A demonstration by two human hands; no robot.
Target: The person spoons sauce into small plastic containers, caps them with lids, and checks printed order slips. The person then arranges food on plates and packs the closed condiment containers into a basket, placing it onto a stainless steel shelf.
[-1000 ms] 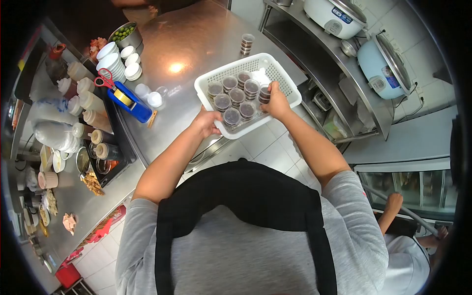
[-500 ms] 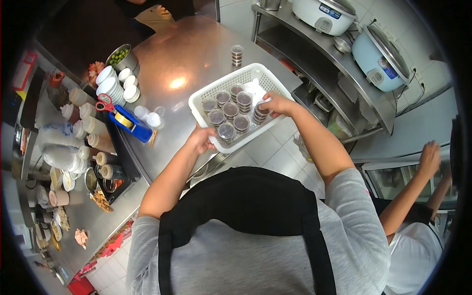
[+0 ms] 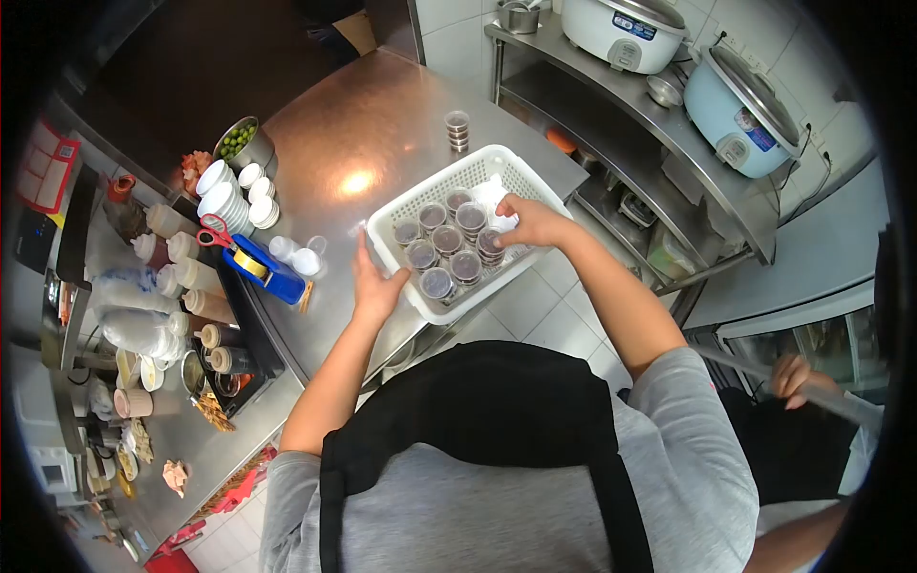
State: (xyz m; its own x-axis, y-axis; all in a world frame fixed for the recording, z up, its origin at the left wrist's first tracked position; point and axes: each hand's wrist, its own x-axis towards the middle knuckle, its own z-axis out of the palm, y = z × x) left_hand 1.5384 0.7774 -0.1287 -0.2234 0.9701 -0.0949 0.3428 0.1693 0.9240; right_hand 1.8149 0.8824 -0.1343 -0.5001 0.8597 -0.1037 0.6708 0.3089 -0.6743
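Note:
A white perforated plastic basket (image 3: 394, 196) lies tilted across the steel counter's near edge, holding several stacks of small clear lidded cups (image 3: 446, 239) with dark contents. My left hand (image 3: 377, 285) is open at the basket's left side, fingers stretched along the outer wall and thumb apart near the rim. My right hand (image 3: 535, 223) reaches over the right rim, its thumb and fingers closed on the rightmost stack of lidded cups (image 3: 490, 243). Beside that hand, a crumpled white sheet (image 3: 490, 191) lies inside the basket. Another cup stack (image 3: 458, 132) stands on the counter behind it.
On the left are a blue tape dispenser (image 3: 269, 272) with red scissors (image 3: 214, 231), white bowls (image 3: 225, 203) and sauce bottles (image 3: 199, 275). Rice cookers (image 3: 740, 115) stand on the right shelf (image 3: 611, 105). A co-worker's hand (image 3: 791, 380) is close by at the right.
My left hand has let go of the basket rim and opened along its side. My right hand has moved its cup stack left, against the others. The co-worker's raised arm has come down.

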